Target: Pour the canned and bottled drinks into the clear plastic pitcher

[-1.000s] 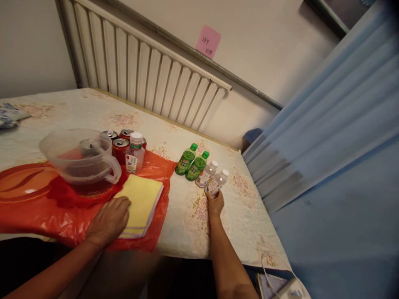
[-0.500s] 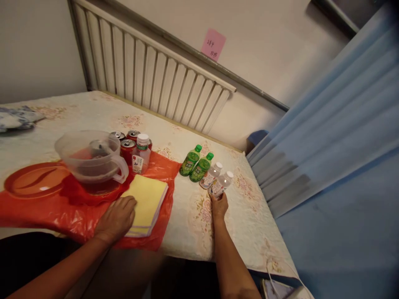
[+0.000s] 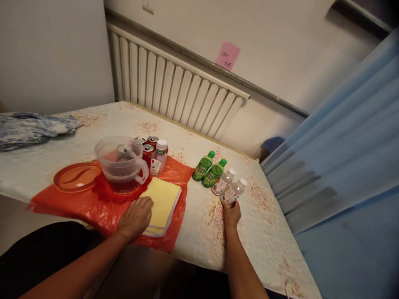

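Note:
My right hand (image 3: pixel 232 214) is closed round the lower part of a clear plastic bottle (image 3: pixel 234 191) with a white cap and a printed label. Beside that stands a similar white-capped bottle (image 3: pixel 223 182), and farther left two green-labelled drink bottles (image 3: pixel 203 166) with green caps. My left hand (image 3: pixel 136 216) lies at the left edge of a folded yellow cloth (image 3: pixel 163 199), fingers loosely bent and lying on it; the thumb is hidden. The cloth rests on a red plastic sheet (image 3: pixel 77 207).
On the red sheet sit a clear plastic jug (image 3: pixel 118 162) with a handle, an orange lid (image 3: pixel 76 177) and another white-capped bottle (image 3: pixel 158 160). Several red cans (image 3: pixel 148 153) stand behind. A patterned cloth (image 3: pixel 34 128) lies far left. A blue curtain (image 3: pixel 339 145) hangs right, a radiator (image 3: pixel 174 83) behind.
The view has shifted, so everything appears farther right and slightly lower. My right hand stays on the same bottle and my left hand stays on the cloth's edge.

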Action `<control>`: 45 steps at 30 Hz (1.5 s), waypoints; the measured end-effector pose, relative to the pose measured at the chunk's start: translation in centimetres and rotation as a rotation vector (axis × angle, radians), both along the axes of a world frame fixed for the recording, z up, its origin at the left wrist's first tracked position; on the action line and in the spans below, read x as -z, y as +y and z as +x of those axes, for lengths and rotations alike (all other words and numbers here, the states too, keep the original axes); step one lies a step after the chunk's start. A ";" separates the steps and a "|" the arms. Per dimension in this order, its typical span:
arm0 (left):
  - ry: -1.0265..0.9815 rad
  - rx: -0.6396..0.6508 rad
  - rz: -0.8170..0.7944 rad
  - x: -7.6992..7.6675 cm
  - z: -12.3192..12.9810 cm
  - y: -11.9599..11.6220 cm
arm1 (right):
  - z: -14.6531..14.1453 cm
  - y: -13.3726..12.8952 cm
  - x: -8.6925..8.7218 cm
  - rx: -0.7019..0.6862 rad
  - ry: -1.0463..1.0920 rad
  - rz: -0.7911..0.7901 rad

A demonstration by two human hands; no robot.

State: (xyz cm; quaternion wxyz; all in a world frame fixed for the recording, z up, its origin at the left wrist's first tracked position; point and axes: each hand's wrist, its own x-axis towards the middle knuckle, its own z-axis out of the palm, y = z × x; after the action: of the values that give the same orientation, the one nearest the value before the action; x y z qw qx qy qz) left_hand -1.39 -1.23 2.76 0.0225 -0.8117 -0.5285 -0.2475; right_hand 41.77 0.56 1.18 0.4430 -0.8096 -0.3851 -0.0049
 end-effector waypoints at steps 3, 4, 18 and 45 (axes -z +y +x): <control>-0.027 -0.002 0.001 -0.1 0.1 -0.2 | 0.0 0.0 -0.1 0.000 0.006 0.001; -0.029 -0.002 0.000 -0.1 0.1 -0.2 | 0.0 0.0 -0.1 0.000 0.009 0.000; 0.001 -0.014 -0.015 -0.1 0.1 -0.4 | 0.5 0.0 0.5 -0.003 0.050 -0.020; -0.054 0.009 -0.074 0.0 0.1 -0.5 | -7.2 -5.2 2.0 -0.003 0.117 -0.033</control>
State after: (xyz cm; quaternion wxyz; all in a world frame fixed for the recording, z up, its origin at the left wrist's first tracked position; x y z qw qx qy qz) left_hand -1.33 -1.70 2.78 -0.0231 -0.8073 -0.5342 -0.2497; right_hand 34.57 -4.65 -0.86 0.4512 -0.8152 -0.3597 0.0494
